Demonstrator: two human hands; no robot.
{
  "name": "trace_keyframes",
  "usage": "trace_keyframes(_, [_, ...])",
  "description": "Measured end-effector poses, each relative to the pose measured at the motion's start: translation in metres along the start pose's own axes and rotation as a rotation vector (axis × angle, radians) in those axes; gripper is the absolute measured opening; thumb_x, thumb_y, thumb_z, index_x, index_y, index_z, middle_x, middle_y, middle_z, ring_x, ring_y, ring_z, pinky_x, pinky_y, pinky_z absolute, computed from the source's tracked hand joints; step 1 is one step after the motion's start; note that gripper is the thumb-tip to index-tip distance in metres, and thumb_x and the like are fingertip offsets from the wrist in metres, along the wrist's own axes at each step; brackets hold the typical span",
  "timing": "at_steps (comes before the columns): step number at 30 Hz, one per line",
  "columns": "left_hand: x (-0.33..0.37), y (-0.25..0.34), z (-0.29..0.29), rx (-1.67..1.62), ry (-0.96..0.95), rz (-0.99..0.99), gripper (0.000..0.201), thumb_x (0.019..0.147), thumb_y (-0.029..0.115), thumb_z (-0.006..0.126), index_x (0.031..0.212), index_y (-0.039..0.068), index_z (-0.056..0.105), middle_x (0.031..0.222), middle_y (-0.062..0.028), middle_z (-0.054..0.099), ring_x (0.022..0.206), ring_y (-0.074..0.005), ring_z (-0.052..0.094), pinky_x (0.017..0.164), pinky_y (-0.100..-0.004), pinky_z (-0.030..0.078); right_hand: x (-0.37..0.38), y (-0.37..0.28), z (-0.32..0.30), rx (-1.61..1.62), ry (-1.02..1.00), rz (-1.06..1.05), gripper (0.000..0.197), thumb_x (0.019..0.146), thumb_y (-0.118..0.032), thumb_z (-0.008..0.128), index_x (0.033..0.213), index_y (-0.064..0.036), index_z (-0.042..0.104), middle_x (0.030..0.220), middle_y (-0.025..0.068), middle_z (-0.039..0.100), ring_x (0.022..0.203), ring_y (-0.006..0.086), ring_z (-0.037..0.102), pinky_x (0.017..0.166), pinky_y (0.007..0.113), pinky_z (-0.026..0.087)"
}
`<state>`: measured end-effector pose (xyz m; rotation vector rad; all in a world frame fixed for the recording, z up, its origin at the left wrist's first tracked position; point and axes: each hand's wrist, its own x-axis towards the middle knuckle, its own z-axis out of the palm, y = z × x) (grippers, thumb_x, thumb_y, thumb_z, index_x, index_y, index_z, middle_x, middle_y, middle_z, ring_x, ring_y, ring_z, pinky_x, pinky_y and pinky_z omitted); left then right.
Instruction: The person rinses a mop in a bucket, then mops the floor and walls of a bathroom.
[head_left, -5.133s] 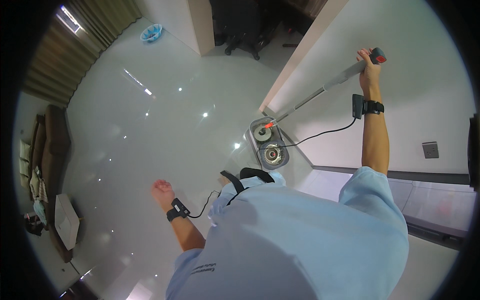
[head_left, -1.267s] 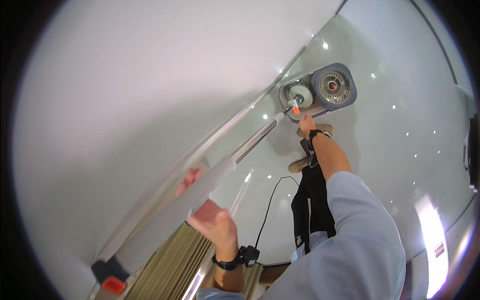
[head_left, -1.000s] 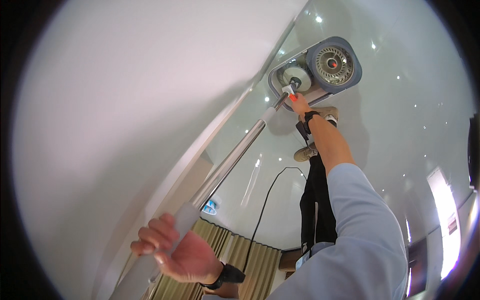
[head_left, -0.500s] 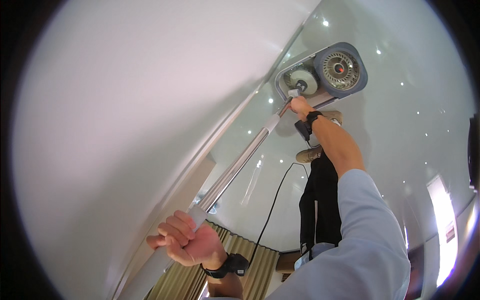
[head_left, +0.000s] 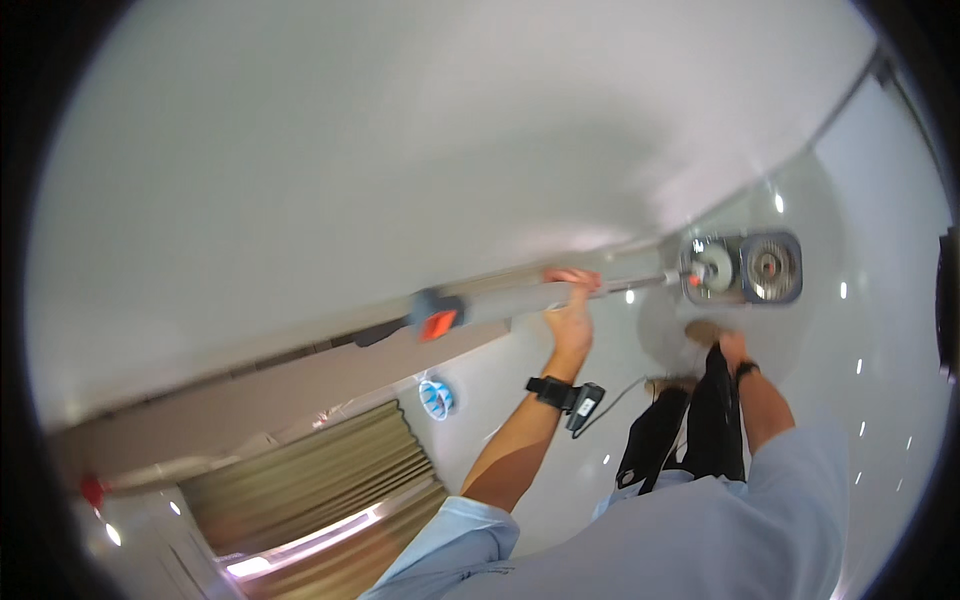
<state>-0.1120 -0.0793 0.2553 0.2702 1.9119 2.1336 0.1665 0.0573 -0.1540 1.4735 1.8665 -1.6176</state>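
Note:
A mop with a long grey and silver pole [head_left: 515,302] slants across the middle, its grey and orange end on the left. My left hand [head_left: 570,305] is closed around the pole, a black strap on the wrist. At the pole's far end, the round pale mop head [head_left: 716,270] sits in the left compartment of a grey two-part bucket [head_left: 748,236]. The other compartment holds a round slotted spin basket [head_left: 770,267]. My right hand [head_left: 733,348] hangs off the pole beside my leg, below the bucket; its fingers are too blurred to read.
A large pale wall [head_left: 350,180] runs along the left and top, close to the pole. My shoes [head_left: 704,331] stand just below the bucket on a glossy floor [head_left: 560,440]. A blue and white object [head_left: 436,398] lies near pleated curtains [head_left: 340,480]. A black cable [head_left: 625,398] trails from my left wrist.
My right hand has let go of the lower pole and dropped beside my leg. The view has swung, so the mop lies flatter and the bucket appears lower and farther right.

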Motion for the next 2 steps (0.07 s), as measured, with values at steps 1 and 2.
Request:
trace_keyframes(1, [-0.001, 0.002, -0.002, 0.056, -0.015, -0.038, 0.019, 0.083, 0.002, 0.055, 0.096, 0.01, 0.043, 0.089, -0.0051, 0.053, 0.09, -0.017, 0.053, 0.088, -0.0352, 0.04, -0.013, -0.007, -0.02, -0.289, -0.033, -0.215, 0.032, 0.08, -0.008, 0.045, 0.107, -0.0001, 0.059, 0.11, 0.022, 0.059, 0.095, 0.0368, 0.058, 0.079, 0.044, 0.047])
trace_keyframes(2, [-0.003, 0.009, 0.003, 0.019, 0.006, 0.024, 0.019, 0.083, 0.002, 0.055, 0.096, 0.01, 0.043, 0.089, -0.0051, 0.053, 0.09, -0.017, 0.053, 0.088, -0.0352, 0.04, 0.001, -0.046, -0.044, -0.314, -0.006, -0.28, 0.032, 0.08, -0.008, 0.045, 0.107, -0.0001, 0.059, 0.11, 0.022, 0.059, 0.095, 0.0368, 0.058, 0.079, 0.044, 0.047])
